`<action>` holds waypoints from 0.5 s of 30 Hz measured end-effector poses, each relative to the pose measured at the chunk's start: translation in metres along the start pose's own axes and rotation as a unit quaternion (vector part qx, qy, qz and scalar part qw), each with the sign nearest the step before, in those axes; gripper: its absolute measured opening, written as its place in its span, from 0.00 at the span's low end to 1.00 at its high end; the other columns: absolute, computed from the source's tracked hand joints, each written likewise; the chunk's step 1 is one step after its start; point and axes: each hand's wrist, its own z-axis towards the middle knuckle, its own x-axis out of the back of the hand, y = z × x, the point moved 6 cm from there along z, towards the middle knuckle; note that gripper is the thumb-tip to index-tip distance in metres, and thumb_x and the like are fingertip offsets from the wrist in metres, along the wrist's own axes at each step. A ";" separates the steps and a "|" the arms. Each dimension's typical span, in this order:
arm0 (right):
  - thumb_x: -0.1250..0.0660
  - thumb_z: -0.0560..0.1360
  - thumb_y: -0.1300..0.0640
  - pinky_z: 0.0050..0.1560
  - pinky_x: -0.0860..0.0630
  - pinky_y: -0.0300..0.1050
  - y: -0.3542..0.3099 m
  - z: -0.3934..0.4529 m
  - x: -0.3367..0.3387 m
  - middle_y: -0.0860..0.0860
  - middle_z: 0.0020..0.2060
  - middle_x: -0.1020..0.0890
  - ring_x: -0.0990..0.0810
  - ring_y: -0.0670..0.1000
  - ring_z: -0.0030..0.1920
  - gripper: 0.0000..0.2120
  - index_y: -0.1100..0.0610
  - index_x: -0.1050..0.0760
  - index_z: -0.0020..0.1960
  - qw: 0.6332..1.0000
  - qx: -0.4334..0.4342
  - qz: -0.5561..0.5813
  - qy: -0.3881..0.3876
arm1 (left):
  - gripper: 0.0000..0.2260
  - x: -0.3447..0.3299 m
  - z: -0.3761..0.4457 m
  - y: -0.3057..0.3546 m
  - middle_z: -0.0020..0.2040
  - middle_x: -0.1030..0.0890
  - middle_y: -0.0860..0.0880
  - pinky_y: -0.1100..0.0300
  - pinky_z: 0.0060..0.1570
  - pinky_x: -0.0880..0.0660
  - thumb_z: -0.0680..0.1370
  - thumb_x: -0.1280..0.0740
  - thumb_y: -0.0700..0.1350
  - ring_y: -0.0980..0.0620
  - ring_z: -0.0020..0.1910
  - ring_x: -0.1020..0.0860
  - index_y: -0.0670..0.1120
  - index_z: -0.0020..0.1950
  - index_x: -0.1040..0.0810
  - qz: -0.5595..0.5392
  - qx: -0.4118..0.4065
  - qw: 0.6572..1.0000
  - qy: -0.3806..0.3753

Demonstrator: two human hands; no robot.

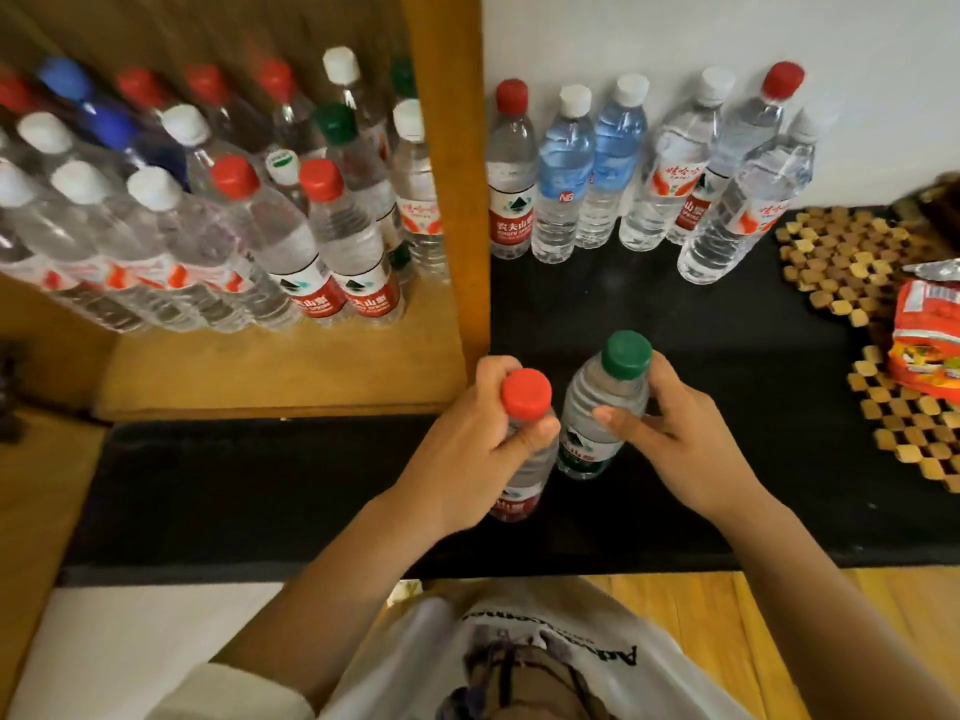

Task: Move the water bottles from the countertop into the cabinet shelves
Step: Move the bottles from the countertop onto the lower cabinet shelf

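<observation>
The person is standing at the black countertop (649,324) w/ a bottle in each hand. The left hand (467,449) is wrapping its fingers round the red-cap bottle (522,444), just under the cap. The right hand (670,439) is curling round the green-cap bottle (605,407), thumb on the front, fingers going behind. The 2 bottles are sitting close together, almost touching, near the front of the counter by the wooden cabinet side (452,174). I can't tell if they're lifted yet or if their bottoms are touching the top.

The shelf (270,366) on the left is already holding lots of bottles (208,200), packed in rows toward the back. The front strip of the shelf is looking bare. Six more bottles (639,168) are waiting in a row by the wall, so I think the job is more than half done but not over.

The step now looks like picking up a pair to carry over. Next move, I think: lifting both up, swinging them left past the wooden side, and setting them down standing on the bare front bit. It needs care, b/c a bump could be knocking over the front red-cap ones.

On the right, a wooden mat (852,262) and a snack bag (930,335) are lying.
</observation>
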 end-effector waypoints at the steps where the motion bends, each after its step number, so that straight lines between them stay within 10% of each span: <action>1: 0.38 0.69 0.37 0.60 0.25 0.50 -0.007 -0.003 -0.009 0.38 0.56 0.22 0.25 0.38 0.58 0.31 0.44 0.38 0.68 1.000 -0.003 0.003 -0.007 | 0.16 0.005 -0.010 -0.004 0.53 0.25 0.51 0.47 0.57 0.28 0.77 0.38 0.53 0.53 0.54 0.25 0.52 0.61 0.40 -0.018 0.001 1.000 -0.003; 15: 0.35 0.72 0.44 0.57 0.25 0.39 -0.129 0.028 -0.130 0.40 0.54 0.21 0.23 0.41 0.57 0.24 0.49 0.34 0.65 0.995 0.074 0.069 -0.012 | 0.18 0.183 -0.058 -0.077 0.47 0.26 0.58 0.55 0.53 0.27 0.74 0.41 0.59 0.59 0.49 0.24 0.49 0.57 0.38 -0.021 -0.029 0.981 0.192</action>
